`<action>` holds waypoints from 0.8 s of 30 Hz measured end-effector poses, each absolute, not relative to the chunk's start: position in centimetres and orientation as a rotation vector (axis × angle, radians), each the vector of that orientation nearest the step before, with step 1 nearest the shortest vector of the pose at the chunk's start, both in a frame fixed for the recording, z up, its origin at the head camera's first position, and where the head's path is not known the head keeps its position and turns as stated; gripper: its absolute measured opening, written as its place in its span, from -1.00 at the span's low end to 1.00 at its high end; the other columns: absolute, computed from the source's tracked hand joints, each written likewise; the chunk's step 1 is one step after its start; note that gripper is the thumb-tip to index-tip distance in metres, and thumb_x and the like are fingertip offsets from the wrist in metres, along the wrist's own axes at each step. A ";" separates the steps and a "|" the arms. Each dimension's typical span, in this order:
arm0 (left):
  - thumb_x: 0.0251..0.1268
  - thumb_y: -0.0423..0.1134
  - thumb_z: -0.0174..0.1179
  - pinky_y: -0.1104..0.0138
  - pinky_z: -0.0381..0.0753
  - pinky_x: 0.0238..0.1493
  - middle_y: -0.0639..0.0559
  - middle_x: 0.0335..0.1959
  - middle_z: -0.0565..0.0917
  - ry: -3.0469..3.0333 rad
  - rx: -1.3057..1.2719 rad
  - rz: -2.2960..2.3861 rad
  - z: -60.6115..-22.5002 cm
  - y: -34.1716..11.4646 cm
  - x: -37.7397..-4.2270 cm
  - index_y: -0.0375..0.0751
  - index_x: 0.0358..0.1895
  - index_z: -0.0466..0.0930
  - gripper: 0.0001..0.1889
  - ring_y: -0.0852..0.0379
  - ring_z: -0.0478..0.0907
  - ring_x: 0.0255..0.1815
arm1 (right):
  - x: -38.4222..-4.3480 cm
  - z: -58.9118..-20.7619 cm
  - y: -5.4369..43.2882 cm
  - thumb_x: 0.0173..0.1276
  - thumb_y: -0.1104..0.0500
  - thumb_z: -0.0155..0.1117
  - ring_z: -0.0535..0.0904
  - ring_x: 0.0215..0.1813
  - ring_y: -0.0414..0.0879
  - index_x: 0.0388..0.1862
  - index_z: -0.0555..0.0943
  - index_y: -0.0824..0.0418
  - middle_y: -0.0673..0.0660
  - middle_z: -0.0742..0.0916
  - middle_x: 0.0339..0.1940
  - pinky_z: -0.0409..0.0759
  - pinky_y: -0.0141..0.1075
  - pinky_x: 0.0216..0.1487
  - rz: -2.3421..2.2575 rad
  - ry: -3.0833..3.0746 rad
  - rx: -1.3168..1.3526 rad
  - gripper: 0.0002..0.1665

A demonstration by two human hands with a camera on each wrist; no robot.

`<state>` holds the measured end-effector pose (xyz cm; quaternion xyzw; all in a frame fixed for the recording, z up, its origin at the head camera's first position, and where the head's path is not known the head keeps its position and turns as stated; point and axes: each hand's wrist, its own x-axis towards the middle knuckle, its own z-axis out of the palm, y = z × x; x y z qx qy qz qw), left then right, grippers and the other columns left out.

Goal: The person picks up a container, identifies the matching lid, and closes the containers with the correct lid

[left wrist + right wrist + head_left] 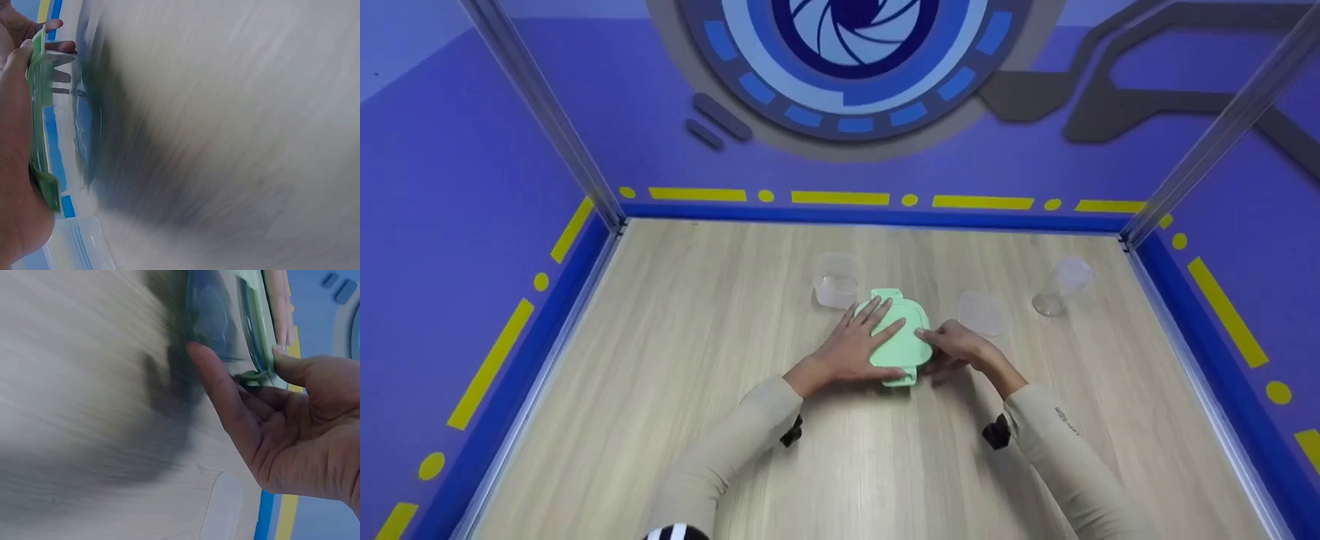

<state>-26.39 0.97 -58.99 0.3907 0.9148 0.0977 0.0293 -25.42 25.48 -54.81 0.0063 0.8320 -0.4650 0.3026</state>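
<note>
Green lid [905,346] lies under the left hand [851,350], fingers straight and spread — likely to steady it; the right hand [958,344] grips its edge, thumb above, others curled lower. Beneath sits a clear container [209,323]; 1 clear tub [837,291] stands just beyond, seemingly for working room.

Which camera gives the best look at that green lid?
Head view: the green lid shows its broad top, though partly covered. The left wrist view shows it edge-on; the right wrist view, only part, cut off.
</note>
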 end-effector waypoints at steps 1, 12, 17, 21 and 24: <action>0.29 0.54 -0.02 -0.17 -0.12 0.66 -0.13 0.73 -0.19 2.843 1.189 0.298 -59.0 1.1 -26.4 0.15 0.68 -0.09 0.01 -0.13 -0.25 0.74 | -25.2 -54.9 25.3 0.65 -0.07 0.02 0.82 -0.30 0.05 -0.11 0.69 0.45 0.36 0.82 -0.30 0.78 -0.17 -0.26 -1.247 2.256 0.037 -0.41; 0.32 0.50 -0.02 -0.17 -0.16 0.66 -0.19 0.71 -0.10 2.924 1.014 0.312 -58.9 2.0 -24.8 0.04 0.67 -0.01 -0.01 -0.15 -0.20 0.74 | -22.7 -55.9 24.3 0.55 0.14 0.20 0.76 -0.18 0.09 0.38 0.27 0.47 0.44 0.71 -0.04 0.77 0.00 -0.09 -1.444 2.366 0.066 -0.39; 0.42 0.47 -0.13 -0.11 -0.22 0.68 -0.02 0.73 -0.09 2.861 1.066 0.245 -58.0 1.6 -24.8 0.01 0.68 -0.06 -0.06 -0.05 -0.24 0.75 | -23.8 -55.5 25.0 0.62 0.19 0.04 0.65 -0.18 -0.10 0.50 0.29 0.39 0.45 0.69 0.05 0.71 -0.17 -0.14 -1.329 2.440 -0.043 -0.43; 0.47 0.46 -0.23 -0.02 -0.30 0.70 0.02 0.73 -0.15 2.794 1.131 0.182 -57.9 1.3 -24.5 -0.06 0.68 -0.07 -0.08 0.03 -0.32 0.75 | -24.4 -55.6 25.4 0.66 0.21 -0.05 0.58 0.00 -0.02 0.57 0.29 0.33 0.47 0.61 0.30 0.54 -0.32 -0.10 -1.230 2.502 -0.138 -0.43; 0.48 0.46 -0.24 0.00 -0.24 0.70 -0.05 0.73 -0.12 2.795 1.163 0.188 -58.4 1.4 -24.1 -0.16 0.66 -0.02 -0.05 0.02 -0.28 0.75 | -24.1 -56.0 25.1 0.66 0.18 -0.03 0.58 0.07 0.08 0.55 0.29 0.35 0.48 0.62 0.27 0.53 -0.29 -0.07 -1.251 2.520 -0.110 -0.43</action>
